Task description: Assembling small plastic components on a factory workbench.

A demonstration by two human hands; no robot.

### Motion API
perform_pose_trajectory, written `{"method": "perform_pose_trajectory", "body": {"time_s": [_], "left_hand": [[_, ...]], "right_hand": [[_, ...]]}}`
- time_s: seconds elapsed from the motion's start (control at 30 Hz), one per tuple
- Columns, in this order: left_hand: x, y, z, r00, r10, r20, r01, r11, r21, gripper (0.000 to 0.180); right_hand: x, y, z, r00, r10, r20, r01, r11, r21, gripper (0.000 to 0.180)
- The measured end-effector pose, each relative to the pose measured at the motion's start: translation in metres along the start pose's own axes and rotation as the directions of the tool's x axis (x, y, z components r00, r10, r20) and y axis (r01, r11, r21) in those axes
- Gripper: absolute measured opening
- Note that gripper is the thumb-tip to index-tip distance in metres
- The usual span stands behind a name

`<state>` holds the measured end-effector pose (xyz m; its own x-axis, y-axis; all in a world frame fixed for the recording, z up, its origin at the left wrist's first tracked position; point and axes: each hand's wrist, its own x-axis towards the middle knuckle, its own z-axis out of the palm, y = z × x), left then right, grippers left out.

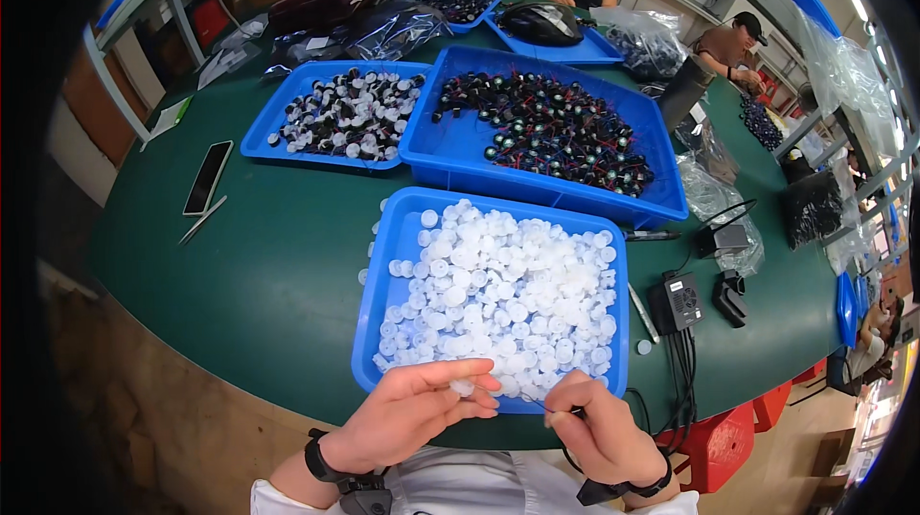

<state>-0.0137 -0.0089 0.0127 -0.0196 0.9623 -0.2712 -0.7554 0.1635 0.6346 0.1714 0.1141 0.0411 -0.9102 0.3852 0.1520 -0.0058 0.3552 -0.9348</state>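
Observation:
My left hand point(414, 412) is pinched on a small translucent white cap point(462, 387) over the near edge of a blue tray point(366, 338). Heaped inside that tray are many white plastic caps point(508, 285) of the same kind. To the right, my right hand point(602, 429) has its thumb and fingertips pressed together, low beside the tray's near right corner. What it pinches is too small to make out; a thin dark line, perhaps a wire, shows by the fingertips. The two hands are apart.
Behind stand a deep blue bin point(450, 168) of dark wired parts and a shallow blue tray point(254, 138) of capped parts. A phone point(208, 178) and tweezers point(203, 220) lie left. A small black power box point(677, 302) with cables sits right. Two co-workers sit at the far side.

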Motion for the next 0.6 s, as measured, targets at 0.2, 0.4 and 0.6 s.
{"method": "perform_pose_trajectory", "body": {"time_s": [0.2, 0.4, 0.6], "left_hand": [[-0.004, 0.005, 0.0, 0.999, 0.032, 0.038, -0.033, 0.999, 0.02, 0.03], [-0.001, 0.0, 0.007, 0.992, 0.124, -0.033, -0.124, 0.992, -0.024, 0.023], [-0.002, -0.002, -0.002, 0.996, 0.074, 0.05, -0.059, 0.967, -0.248, 0.025]], "right_hand": [[0.005, -0.009, 0.005, 0.997, -0.032, -0.071, 0.027, 0.997, -0.076, 0.012], [0.01, -0.012, 0.012, 0.974, -0.19, -0.125, 0.153, 0.953, -0.26, 0.007], [0.01, -0.011, 0.012, 0.969, -0.191, -0.158, 0.145, 0.954, -0.263, 0.01]]}}
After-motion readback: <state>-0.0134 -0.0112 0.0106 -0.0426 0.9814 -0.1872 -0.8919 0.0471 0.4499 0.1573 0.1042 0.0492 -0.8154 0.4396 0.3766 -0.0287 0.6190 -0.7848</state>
